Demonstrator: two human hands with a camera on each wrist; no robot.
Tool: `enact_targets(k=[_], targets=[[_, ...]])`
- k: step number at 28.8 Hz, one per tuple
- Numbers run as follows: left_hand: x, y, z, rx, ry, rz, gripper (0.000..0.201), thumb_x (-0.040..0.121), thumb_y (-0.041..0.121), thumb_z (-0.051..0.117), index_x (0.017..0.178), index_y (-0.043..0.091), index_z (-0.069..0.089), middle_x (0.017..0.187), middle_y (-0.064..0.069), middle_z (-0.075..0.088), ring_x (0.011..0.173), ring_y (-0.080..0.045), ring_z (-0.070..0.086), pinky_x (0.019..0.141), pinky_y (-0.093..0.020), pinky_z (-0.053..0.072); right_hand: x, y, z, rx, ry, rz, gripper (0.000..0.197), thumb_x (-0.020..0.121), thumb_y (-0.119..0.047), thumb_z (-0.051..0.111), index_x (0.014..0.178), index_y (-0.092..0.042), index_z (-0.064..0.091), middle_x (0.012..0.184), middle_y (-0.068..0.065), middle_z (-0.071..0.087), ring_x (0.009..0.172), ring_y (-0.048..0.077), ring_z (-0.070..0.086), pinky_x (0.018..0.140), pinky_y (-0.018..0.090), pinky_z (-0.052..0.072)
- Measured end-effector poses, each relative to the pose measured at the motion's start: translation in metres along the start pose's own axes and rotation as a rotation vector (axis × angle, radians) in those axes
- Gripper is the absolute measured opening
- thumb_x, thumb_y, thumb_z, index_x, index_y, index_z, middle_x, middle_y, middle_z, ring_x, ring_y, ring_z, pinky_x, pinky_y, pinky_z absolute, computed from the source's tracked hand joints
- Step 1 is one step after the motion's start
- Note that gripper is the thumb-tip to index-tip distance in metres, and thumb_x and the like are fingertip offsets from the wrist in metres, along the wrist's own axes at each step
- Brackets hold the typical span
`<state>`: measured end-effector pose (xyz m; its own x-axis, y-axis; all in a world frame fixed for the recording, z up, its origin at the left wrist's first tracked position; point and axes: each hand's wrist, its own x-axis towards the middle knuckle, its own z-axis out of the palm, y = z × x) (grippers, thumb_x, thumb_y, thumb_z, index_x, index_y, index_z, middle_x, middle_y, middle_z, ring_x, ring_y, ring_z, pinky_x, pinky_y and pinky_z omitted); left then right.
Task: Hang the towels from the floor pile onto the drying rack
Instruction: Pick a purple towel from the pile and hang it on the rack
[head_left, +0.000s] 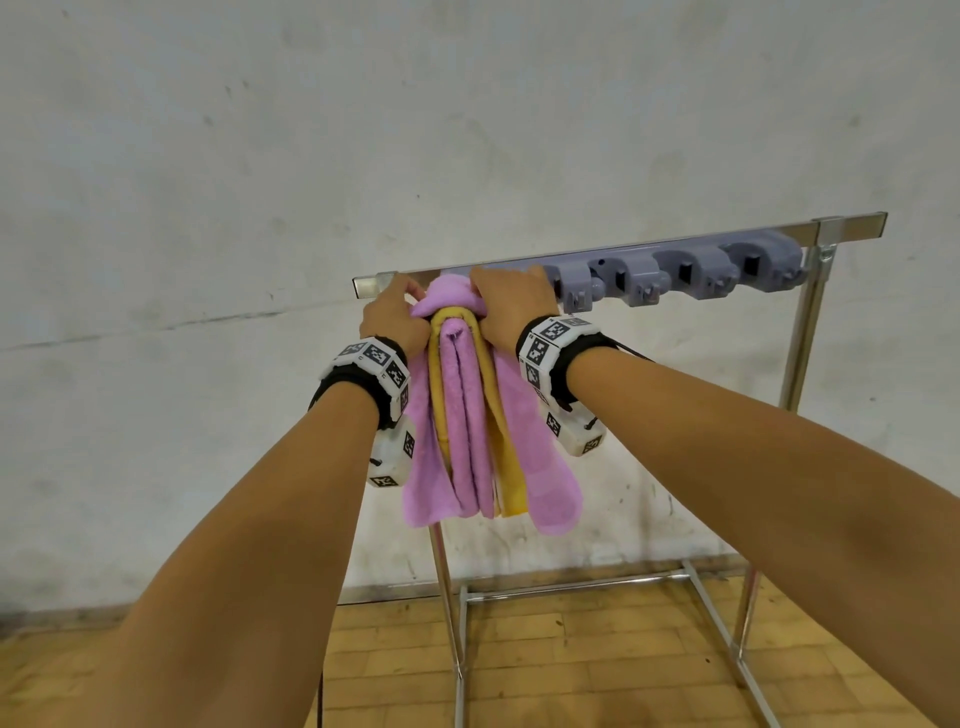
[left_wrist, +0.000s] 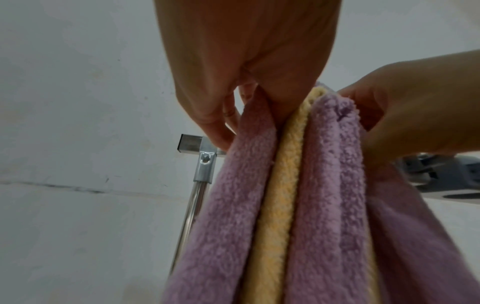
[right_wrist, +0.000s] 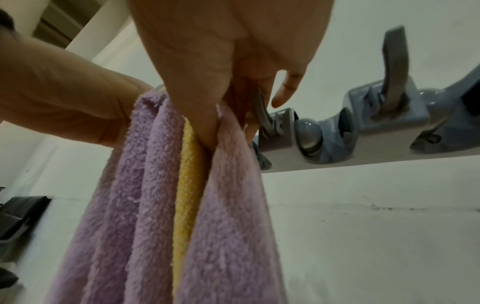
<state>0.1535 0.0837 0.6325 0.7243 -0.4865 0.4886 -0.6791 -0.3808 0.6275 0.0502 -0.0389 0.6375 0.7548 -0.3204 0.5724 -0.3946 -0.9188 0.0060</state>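
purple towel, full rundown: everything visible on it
The purple towel is fluffy terry, lilac, bunched in long vertical folds with a yellow towel sandwiched between them. It hangs at the left end of the metal rack bar, beside grey clips. The left hand and right hand grip its top from either side. Its lower ends hang free above the floor.

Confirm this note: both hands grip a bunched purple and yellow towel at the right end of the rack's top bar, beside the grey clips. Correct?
Not quite. Left hand and right hand grip the towel at the left end of the top bar, as the head view shows. The grey clips lie to its right.
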Motion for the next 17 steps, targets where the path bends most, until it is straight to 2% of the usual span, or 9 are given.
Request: enact_targets(k=[2, 5, 8, 10, 12, 15, 17], targets=[[-0.003, 0.002, -0.001, -0.001, -0.029, -0.003, 0.025, 0.085, 0.004, 0.048, 0.1, 0.024, 0.049, 0.074, 0.005, 0.051, 0.078, -0.022, 0.051, 0.069, -0.027, 0.04, -0.004, 0.0, 0.001, -0.088, -0.068, -0.038, 0.024, 0.089, -0.021, 0.053, 0.113, -0.019, 0.05, 0.098, -0.002, 0.065, 0.092, 0.026, 0.063, 0.097, 0.044, 0.035], [-0.01, 0.005, -0.004, -0.028, -0.085, -0.011, 0.027, 0.087, 0.005, 0.049, 0.108, 0.021, 0.049, 0.075, 0.003, 0.051, 0.079, -0.021, 0.051, 0.066, -0.028, 0.04, -0.01, 0.002, -0.005, -0.093, -0.151, -0.088, 0.03, 0.088, -0.029, 0.059, 0.113, -0.018, 0.047, 0.092, -0.003, 0.06, 0.089, 0.024, 0.061, 0.101, 0.047, 0.032], [-0.014, 0.01, -0.011, -0.097, -0.12, -0.029, 0.033, 0.087, 0.007, 0.054, 0.118, 0.017, 0.052, 0.091, -0.001, 0.057, 0.09, -0.021, 0.054, 0.074, -0.028, 0.042, -0.015, 0.005, -0.017, 0.006, -0.239, -0.108, 0.032, 0.088, -0.042, 0.059, 0.103, -0.016, 0.047, 0.094, 0.001, 0.055, 0.086, 0.024, 0.055, 0.094, 0.046, 0.037], [-0.016, 0.016, -0.017, -0.144, -0.127, -0.033, 0.034, 0.085, 0.007, 0.056, 0.116, 0.02, 0.054, 0.106, -0.005, 0.061, 0.1, -0.022, 0.057, 0.079, -0.03, 0.046, -0.016, 0.006, -0.026, 0.047, -0.261, -0.099, 0.03, 0.089, -0.038, 0.059, 0.1, -0.012, 0.052, 0.102, 0.008, 0.055, 0.087, 0.025, 0.054, 0.086, 0.042, 0.044], [-0.018, 0.023, -0.023, -0.177, -0.12, -0.018, 0.034, 0.083, 0.006, 0.057, 0.115, 0.019, 0.057, 0.115, -0.005, 0.063, 0.106, -0.021, 0.059, 0.081, -0.029, 0.049, -0.018, 0.007, -0.032, 0.135, -0.218, -0.078, 0.027, 0.088, -0.029, 0.06, 0.105, -0.009, 0.055, 0.111, 0.011, 0.057, 0.095, 0.028, 0.057, 0.086, 0.043, 0.051], [-0.023, 0.037, -0.029, -0.191, -0.075, 0.045, 0.031, 0.083, 0.007, 0.06, 0.112, 0.015, 0.062, 0.111, -0.002, 0.064, 0.1, -0.016, 0.059, 0.068, -0.017, 0.044, -0.025, 0.01, -0.041, 0.282, -0.152, -0.021, 0.035, 0.089, -0.017, 0.056, 0.123, -0.01, 0.054, 0.12, 0.009, 0.06, 0.106, 0.027, 0.058, 0.088, 0.037, 0.05], [-0.027, 0.046, -0.031, -0.177, -0.054, 0.088, 0.028, 0.083, 0.008, 0.061, 0.11, 0.013, 0.066, 0.109, -0.002, 0.064, 0.098, -0.015, 0.059, 0.071, -0.018, 0.043, -0.029, 0.011, -0.045, 0.282, -0.122, 0.008, 0.031, 0.089, -0.013, 0.054, 0.119, -0.012, 0.057, 0.118, 0.008, 0.061, 0.106, 0.027, 0.058, 0.085, 0.034, 0.049]])
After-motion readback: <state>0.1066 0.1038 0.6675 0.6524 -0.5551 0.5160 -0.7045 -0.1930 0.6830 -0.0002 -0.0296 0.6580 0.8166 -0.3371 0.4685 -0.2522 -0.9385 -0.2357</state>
